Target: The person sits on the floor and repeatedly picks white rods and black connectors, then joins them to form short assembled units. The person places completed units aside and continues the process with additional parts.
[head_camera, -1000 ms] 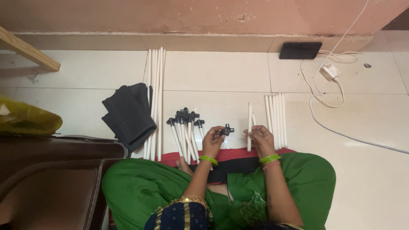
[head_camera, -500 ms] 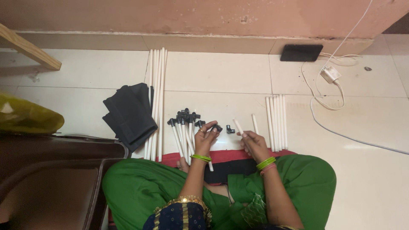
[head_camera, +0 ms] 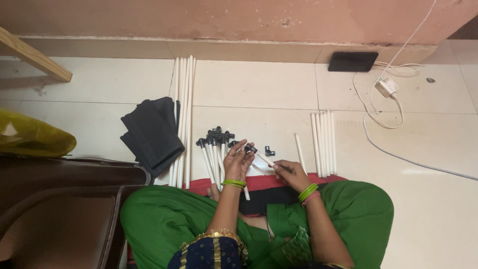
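I sit on the tiled floor in green clothes. My left hand (head_camera: 236, 160) pinches a small black connector (head_camera: 250, 148) fitted on the end of a short white tube (head_camera: 265, 159). My right hand (head_camera: 291, 174) grips the other end of that same tube. Just left of my left hand lies a bunch of short white tubes with black connectors (head_camera: 215, 144) on their far ends. One loose black connector (head_camera: 269, 150) and a single short white tube (head_camera: 299, 149) lie on the floor beyond my hands.
Long white tubes (head_camera: 183, 114) lie beside a folded black cloth (head_camera: 152, 134). A row of short white tubes (head_camera: 324, 142) lies to the right. A black phone (head_camera: 352, 61) with a white charger and cable (head_camera: 386, 87) sits by the wall. A dark brown chair (head_camera: 55, 209) stands left.
My right hand lowered the upright tube and brought it across to my left hand. The left hand put down one connector and now holds the connector on the tube's end.
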